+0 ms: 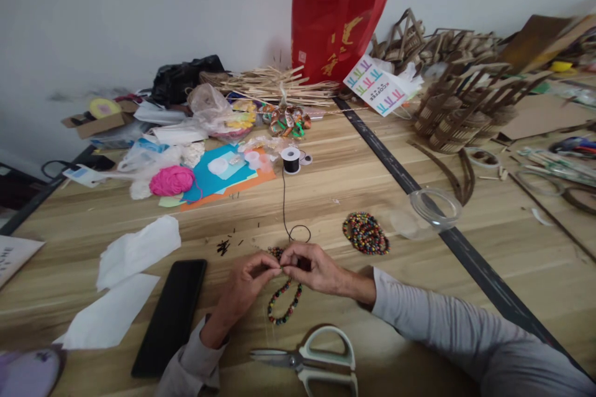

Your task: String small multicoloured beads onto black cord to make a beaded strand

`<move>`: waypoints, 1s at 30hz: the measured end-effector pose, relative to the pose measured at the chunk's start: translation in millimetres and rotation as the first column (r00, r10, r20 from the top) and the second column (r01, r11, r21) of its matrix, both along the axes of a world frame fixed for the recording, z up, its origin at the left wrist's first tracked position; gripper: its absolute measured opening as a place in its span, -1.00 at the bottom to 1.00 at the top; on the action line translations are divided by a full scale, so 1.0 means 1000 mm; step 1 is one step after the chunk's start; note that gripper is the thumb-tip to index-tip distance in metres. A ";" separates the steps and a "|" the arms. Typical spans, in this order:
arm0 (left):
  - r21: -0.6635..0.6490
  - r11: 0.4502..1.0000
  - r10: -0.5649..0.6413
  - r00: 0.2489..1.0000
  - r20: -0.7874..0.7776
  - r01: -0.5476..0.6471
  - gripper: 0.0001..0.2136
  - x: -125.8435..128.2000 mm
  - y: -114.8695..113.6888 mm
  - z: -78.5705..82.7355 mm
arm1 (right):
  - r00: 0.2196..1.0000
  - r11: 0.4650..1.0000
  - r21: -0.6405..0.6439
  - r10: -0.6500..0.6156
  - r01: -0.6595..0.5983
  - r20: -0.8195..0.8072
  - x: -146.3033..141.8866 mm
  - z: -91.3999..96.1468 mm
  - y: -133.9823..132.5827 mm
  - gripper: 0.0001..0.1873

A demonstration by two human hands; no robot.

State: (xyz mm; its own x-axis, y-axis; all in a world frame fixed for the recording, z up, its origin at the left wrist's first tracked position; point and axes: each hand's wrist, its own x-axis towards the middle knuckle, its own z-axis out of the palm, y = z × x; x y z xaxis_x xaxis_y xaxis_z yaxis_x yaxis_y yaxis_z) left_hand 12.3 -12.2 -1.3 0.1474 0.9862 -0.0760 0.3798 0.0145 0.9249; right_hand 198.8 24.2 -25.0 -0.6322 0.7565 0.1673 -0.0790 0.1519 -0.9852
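My left hand (251, 279) and my right hand (313, 268) meet over the wooden table, thumbs and forefingers pinched together at one spot. A strand of multicoloured beads (285, 317) hangs in a loop just below my fingertips, and more beads show behind them. From a white spool (291, 161), a thin black cord (284, 205) runs down and curls close to my right hand. The exact bit between my fingertips is too small to make out, though it seems to be the strand's end. Scissors (305, 360) with pale handles lie nearest me.
A coiled pile of beads (365, 233) lies right of my hands, near a clear tape roll (434, 208). Small black cord scraps (223, 247) sit to the left. A black phone (170, 316) and white paper (138, 251) lie left. A red bag (338, 25) stands behind.
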 end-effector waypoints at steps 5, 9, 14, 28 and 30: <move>0.032 0.999 -0.021 0.997 -0.070 0.023 -0.90 0.000 0.000 0.003 | 1.000 0.999 0.040 -0.018 0.018 0.015 -0.001 -0.003 0.000 -0.92; 0.043 0.998 -0.038 0.996 -0.084 0.042 -0.90 0.000 0.000 0.002 | 0.999 0.995 0.102 -0.013 0.009 0.040 0.000 -0.005 0.001 -0.97; 0.051 0.998 -0.019 0.999 -0.049 0.021 -0.89 -0.001 -0.001 0.000 | 0.999 0.971 0.239 -0.007 -0.003 0.040 0.001 -0.004 0.003 -0.80; 0.097 0.995 -0.005 1.000 -0.021 0.008 -0.91 0.000 -0.001 0.001 | 0.999 1.000 -0.015 -0.021 0.022 0.043 -0.001 -0.007 0.000 -0.73; 0.106 0.994 -0.008 1.000 -0.028 0.011 -0.91 -0.001 -0.001 0.001 | 0.998 1.000 0.000 -0.022 0.022 0.052 -0.001 -0.007 0.001 -0.72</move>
State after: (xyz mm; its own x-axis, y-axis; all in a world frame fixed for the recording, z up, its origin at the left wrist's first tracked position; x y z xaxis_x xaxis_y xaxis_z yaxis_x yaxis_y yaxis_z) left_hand 11.7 -13.5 -0.5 0.1563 0.9874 0.0247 0.4050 -0.0869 0.9102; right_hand 197.9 25.4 -32.2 -0.6235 0.7701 0.1345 -0.0246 0.1526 -0.9880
